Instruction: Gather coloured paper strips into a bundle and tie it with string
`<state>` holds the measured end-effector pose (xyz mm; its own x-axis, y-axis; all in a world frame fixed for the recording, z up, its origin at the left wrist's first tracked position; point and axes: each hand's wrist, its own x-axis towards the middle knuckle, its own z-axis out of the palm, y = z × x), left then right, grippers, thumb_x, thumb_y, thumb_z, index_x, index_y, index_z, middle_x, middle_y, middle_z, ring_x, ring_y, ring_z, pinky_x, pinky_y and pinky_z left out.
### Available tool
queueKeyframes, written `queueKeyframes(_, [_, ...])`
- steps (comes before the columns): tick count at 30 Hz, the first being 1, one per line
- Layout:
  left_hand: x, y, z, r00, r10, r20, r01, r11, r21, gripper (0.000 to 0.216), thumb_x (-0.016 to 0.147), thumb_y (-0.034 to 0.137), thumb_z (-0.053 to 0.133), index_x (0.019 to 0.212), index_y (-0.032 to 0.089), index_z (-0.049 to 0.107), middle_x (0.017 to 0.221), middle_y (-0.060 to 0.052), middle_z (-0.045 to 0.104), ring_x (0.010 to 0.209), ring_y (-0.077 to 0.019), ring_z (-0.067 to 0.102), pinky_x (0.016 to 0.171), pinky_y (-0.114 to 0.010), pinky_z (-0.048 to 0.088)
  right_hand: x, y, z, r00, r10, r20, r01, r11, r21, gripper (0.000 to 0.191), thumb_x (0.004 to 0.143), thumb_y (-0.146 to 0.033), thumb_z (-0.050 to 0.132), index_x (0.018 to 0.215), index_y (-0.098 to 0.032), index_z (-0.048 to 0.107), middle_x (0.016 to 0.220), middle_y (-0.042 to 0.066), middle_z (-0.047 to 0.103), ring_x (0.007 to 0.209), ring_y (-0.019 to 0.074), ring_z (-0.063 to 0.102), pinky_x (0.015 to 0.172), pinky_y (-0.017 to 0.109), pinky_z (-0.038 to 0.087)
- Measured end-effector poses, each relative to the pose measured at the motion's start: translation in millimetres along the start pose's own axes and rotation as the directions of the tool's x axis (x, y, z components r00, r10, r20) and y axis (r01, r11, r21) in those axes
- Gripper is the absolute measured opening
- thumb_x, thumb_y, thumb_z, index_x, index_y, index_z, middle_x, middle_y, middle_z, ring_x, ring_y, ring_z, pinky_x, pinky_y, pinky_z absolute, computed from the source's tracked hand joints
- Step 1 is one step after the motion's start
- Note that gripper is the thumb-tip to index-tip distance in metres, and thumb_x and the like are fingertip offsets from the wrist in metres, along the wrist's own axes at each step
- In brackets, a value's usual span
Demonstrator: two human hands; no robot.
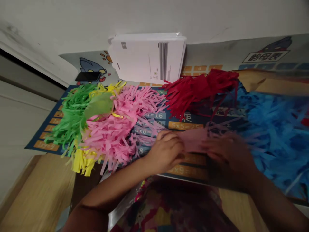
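A mauve sheet of tissue paper (194, 138), cut into fringe at both its left and right ends, lies low over the mat near the front edge. My left hand (167, 151) is closed on the left part of its uncut middle, fingers curled. At the right part, my right hand (229, 154) pinches the same sheet; motion blurs it and shadow darkens it. Left of my left hand lie pink fringed tissue bundles (113, 135). Beyond the sheet is a red fringed bundle (198, 90). A large heap of blue fringe (272, 129) lies beside my right hand.
Green fringe (72, 112), yellow fringe (83, 159) and a pale green piece (99, 104) lie at left. A white box (145, 59) leans against the wall, with a dark phone (88, 76) to its left. Brown paper (272, 80) borders the blue heap. A printed mat (45, 137) covers the table.
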<state>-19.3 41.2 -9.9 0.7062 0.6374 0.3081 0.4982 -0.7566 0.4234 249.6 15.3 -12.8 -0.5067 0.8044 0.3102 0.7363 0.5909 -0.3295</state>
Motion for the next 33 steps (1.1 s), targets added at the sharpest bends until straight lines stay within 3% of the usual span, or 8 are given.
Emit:
queueKeyframes(3, [-2,1,5,0.984,0.174,0.04,-0.177,0.979,0.096,0.013,0.098,0.013,0.052,0.096,0.017,0.065,0.11,-0.005,0.075,0.115,-0.0207,0.064,0.115,-0.046,0.032,-18,2,5,0.99,-0.119,0.073,0.12,0.993,-0.007,0.025,0.098,-0.026,0.049,0.114,-0.029,0.068,0.116,0.002,0.075,0.105,0.0219,0.07,0.105,0.046,0.036])
queueKeyframes(7, [-9,2,8,0.976,0.213,0.049,-0.219,0.95,0.221,0.025,0.1,0.01,0.045,0.085,0.017,0.064,0.089,-0.003,0.077,0.093,-0.0178,0.071,0.116,-0.047,0.034,-26,6,17,0.984,-0.12,0.133,0.122,0.993,-0.008,0.03,0.096,-0.015,0.047,0.111,-0.025,0.071,0.112,0.004,0.076,0.098,0.0194,0.073,0.105,0.043,0.039])
queueKeyframes(10, [-14,3,2,0.988,0.133,0.078,-0.148,0.961,0.232,0.025,0.1,0.01,0.042,0.09,0.017,0.064,0.083,-0.003,0.076,0.081,-0.0168,0.071,0.112,-0.047,0.037,-22,6,18,0.981,0.002,0.194,-0.011,0.999,0.044,0.031,0.096,-0.015,0.045,0.105,-0.024,0.074,0.107,0.005,0.077,0.095,0.0201,0.073,0.1,0.042,0.044])
queueKeyframes(14, [-16,1,-10,0.997,-0.002,0.075,-0.003,0.997,0.071,0.018,0.096,0.02,0.053,0.11,0.018,0.065,0.109,-0.008,0.077,0.103,-0.0233,0.07,0.105,-0.046,0.039,-13,3,13,0.98,0.106,0.17,-0.133,0.979,0.155,0.028,0.096,-0.026,0.046,0.101,-0.022,0.074,0.099,0.006,0.078,0.089,0.0245,0.072,0.089,0.045,0.048])
queueKeyframes(16, [-13,-3,-12,0.995,-0.084,0.054,0.084,0.996,-0.012,0.015,0.094,0.027,0.06,0.104,0.02,0.069,0.103,-0.005,0.078,0.099,-0.0235,0.072,0.101,-0.044,0.039,-5,1,11,0.968,0.178,0.175,-0.208,0.963,0.173,0.029,0.096,-0.033,0.047,0.095,-0.024,0.074,0.092,0.006,0.078,0.082,0.0252,0.071,0.082,0.043,0.048])
queueKeyframes(22, [4,-7,-9,0.887,-0.457,0.069,0.456,0.889,0.034,0.019,0.093,0.033,0.065,0.083,0.021,0.076,0.075,-0.003,0.075,0.073,-0.0198,0.068,0.081,-0.038,0.04,21,0,19,0.896,0.411,0.167,-0.429,0.9,0.085,0.029,0.093,-0.041,0.052,0.086,-0.024,0.074,0.08,0.003,0.077,0.071,0.023,0.068,0.064,0.034,0.041])
queueKeyframes(26, [11,-6,-6,0.848,-0.524,0.079,0.507,0.846,0.161,0.024,0.093,0.039,0.063,0.086,0.024,0.08,0.065,-0.002,0.069,0.07,-0.0213,0.064,0.08,-0.04,0.036,25,-3,28,0.892,0.441,0.103,-0.442,0.897,-0.018,0.023,0.088,-0.038,0.058,0.081,-0.023,0.074,0.069,0.002,0.072,0.063,0.0212,0.064,0.064,0.034,0.037])
queueKeyframes(33, [11,-10,0,0.852,-0.52,0.059,0.503,0.844,0.185,0.019,0.088,0.036,0.066,0.079,0.025,0.079,0.058,-0.001,0.064,0.069,-0.0212,0.06,0.077,-0.04,0.032,20,-2,37,0.935,0.352,0.04,-0.353,0.935,0.03,0.025,0.093,-0.035,0.056,0.081,-0.021,0.073,0.09,0.006,0.074,0.082,0.0227,0.067,0.07,0.034,0.039])
